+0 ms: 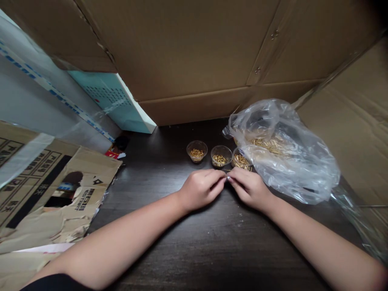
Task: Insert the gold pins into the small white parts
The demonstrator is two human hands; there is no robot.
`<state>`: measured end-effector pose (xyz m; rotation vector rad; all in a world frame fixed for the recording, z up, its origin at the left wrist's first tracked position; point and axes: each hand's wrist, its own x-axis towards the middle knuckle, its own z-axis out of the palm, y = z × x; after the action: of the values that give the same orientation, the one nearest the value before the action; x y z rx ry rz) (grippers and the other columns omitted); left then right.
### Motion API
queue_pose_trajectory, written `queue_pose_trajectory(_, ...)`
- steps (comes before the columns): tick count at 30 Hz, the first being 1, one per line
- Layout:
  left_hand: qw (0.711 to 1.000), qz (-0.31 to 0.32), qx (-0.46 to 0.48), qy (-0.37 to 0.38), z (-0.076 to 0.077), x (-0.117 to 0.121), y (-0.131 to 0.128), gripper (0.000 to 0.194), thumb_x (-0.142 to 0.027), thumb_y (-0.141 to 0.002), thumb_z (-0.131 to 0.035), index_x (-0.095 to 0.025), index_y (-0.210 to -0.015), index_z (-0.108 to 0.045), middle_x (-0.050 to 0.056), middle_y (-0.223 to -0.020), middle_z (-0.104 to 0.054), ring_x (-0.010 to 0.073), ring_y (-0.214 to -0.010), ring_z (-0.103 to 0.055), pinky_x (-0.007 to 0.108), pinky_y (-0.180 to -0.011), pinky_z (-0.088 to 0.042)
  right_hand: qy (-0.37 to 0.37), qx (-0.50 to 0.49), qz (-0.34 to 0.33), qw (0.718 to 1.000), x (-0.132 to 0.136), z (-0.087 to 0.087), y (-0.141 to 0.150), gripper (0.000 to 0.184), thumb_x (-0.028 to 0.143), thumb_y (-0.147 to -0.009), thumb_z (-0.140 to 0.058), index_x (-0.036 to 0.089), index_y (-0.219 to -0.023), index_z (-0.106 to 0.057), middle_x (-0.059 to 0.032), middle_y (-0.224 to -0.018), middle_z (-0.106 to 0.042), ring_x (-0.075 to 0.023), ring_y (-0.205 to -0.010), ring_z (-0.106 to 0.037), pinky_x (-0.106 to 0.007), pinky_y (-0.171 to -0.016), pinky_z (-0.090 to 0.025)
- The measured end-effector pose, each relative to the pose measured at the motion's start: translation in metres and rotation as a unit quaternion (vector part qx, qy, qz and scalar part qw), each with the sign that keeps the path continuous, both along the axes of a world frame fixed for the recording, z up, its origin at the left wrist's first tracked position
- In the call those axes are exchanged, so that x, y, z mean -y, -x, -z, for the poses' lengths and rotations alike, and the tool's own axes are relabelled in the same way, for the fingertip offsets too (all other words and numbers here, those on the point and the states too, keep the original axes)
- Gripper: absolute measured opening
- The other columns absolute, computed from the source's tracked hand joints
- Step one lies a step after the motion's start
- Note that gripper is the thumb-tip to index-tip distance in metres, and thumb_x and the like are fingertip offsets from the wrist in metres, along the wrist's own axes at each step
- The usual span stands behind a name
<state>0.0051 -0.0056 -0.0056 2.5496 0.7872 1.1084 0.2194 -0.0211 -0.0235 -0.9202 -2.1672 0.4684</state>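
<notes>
My left hand [204,186] and my right hand [247,186] meet above the dark table, fingertips almost touching. Both are closed in a pinch. A tiny whitish bit [228,178] shows between the fingertips, too small to name. Just beyond the fingers stand three clear plastic cups in a row: the left cup [188,152], the middle cup [213,161] and the right cup [235,152]. Small gold-coloured metal pieces [197,153] lie in each. My right hand partly hides the right cup, and a few thin gold pins [247,168] show by its rim.
A clear plastic bag [306,165] holding many gold pins lies at the right, against the cups. Cardboard walls [194,52] rise behind and at the right. On the left are a torn printed carton [100,161] and a light-blue printed panel [115,101]. The dark tabletop [194,250] extends toward me.
</notes>
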Motion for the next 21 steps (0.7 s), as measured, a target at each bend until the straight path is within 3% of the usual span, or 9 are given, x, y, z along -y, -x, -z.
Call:
queue_pose_trajectory(12,0.999,0.020,0.027,0.022,-0.0010,-0.0004,0.0017,0.013,-0.016,-0.098,-0.056,-0.014,-0.107,-0.065,0.009,-0.096,-0.076,0.0169,-0.083,-0.073,0.027,-0.077,-0.060,-0.029,-0.019,0.005,0.999,0.0021,-0.0019,0.0011,0.013,0.015,-0.102,-0.050,0.018,-0.101,-0.063,-0.0044,-0.080,-0.062,-0.0165,-0.069,-0.059,-0.029,-0.063,-0.050)
queue_pose_trajectory(17,0.992,0.024,0.077,0.093,0.0010,0.0003,0.0011,0.035,-0.017,-0.097,-0.060,-0.015,-0.131,-0.051,0.008,-0.103,-0.076,0.0141,-0.085,-0.075,0.022,-0.074,-0.059,-0.052,-0.057,0.042,0.996,0.0027,-0.0040,0.0014,0.012,0.014,-0.100,-0.052,0.018,-0.099,-0.063,-0.0052,-0.079,-0.064,-0.0170,-0.068,-0.060,-0.030,-0.062,-0.050)
queue_pose_trajectory(21,0.993,0.019,0.049,0.104,-0.0004,0.0010,-0.0005,0.018,-0.020,-0.099,-0.059,-0.015,-0.116,-0.060,0.006,-0.093,-0.076,0.0132,-0.076,-0.073,0.021,-0.069,-0.056,-0.053,-0.076,0.055,0.994,0.0019,-0.0058,0.0027,0.012,0.014,-0.100,-0.052,0.019,-0.098,-0.063,-0.0051,-0.078,-0.065,-0.0174,-0.068,-0.060,-0.031,-0.062,-0.051)
